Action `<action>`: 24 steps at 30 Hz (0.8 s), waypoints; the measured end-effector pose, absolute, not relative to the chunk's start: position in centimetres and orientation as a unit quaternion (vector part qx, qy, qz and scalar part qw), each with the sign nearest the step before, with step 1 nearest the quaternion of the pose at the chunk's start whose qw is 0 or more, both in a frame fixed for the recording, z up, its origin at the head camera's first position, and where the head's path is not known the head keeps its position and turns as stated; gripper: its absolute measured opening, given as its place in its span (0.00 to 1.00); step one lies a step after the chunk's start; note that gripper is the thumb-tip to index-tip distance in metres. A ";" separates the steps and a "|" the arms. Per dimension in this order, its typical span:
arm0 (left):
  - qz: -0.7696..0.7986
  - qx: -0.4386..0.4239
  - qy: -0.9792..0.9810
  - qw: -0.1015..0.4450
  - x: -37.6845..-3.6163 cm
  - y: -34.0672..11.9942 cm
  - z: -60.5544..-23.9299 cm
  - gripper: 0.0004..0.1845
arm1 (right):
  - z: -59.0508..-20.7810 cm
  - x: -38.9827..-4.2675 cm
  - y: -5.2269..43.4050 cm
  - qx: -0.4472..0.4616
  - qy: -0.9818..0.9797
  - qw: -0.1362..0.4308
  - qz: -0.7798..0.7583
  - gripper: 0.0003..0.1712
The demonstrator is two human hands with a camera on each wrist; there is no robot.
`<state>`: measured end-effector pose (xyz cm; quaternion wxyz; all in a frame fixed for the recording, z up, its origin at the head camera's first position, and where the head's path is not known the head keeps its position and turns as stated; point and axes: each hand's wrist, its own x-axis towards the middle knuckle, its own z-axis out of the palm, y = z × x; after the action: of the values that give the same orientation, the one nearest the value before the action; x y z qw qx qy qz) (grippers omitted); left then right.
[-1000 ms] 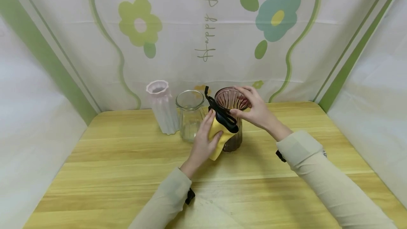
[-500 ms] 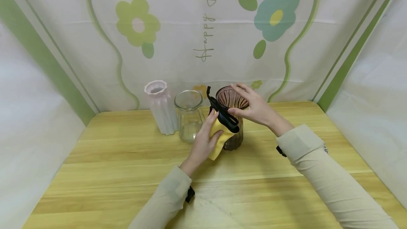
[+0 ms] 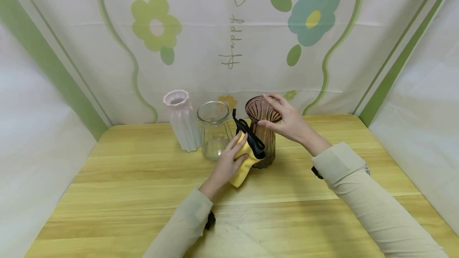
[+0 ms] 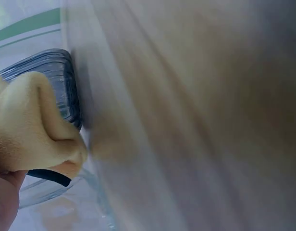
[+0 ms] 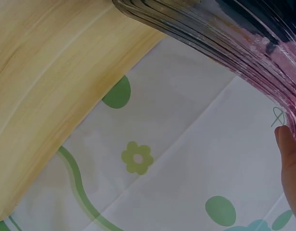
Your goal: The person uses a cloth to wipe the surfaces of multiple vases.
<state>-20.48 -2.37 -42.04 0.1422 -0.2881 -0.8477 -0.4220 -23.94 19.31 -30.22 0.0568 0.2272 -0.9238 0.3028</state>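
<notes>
Nearest, two pale sleeves come in over the wood-grain surface point(image 3: 272, 226), each with a small black piece beneath its cuff. Beyond the left cuff, the left hand point(image 3: 226, 166) pinches a yellow cloth point(image 3: 243, 173) between its thumb and fingers. At the cloth's far end, a black looped cord point(image 3: 254, 138) lies across the view of the mauve ribbed vase point(image 3: 270, 142); whether cloth and glass touch, I cannot tell. That vase stands upright on the right of the row. The right hand point(image 3: 288, 122) holds it near the rim from the right, thumb on the near side, fingers reaching around the far side.

Just left and slightly farther stands a clear glass vase point(image 3: 216, 136), upright; left of that, farther again, a white vase point(image 3: 184, 124) with a pinkish scalloped rim. Behind everything hangs a white backdrop point(image 3: 201, 51) printed with flowers, leaves and the word "Happy".
</notes>
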 end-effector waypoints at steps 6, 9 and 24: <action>-0.418 -0.290 -0.853 0.117 -20.5 -2.7 -42.3 0.33 | -30.3 -24.0 19.4 0.224 -0.922 0.065 0.309 0.53; -0.422 -0.284 -0.853 0.114 -20.4 -2.7 -42.2 0.33 | -30.2 -24.0 19.4 0.226 -0.923 0.064 0.303 0.53; -0.433 -0.300 -0.828 0.195 -20.8 -2.2 -38.8 0.32 | -29.3 -24.2 20.6 0.245 -0.933 0.016 0.261 0.54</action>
<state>-20.85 -2.20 -38.80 0.1954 -0.2997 -0.8275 -0.4327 -24.23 20.57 -29.27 0.0163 0.2453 -0.9335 0.2611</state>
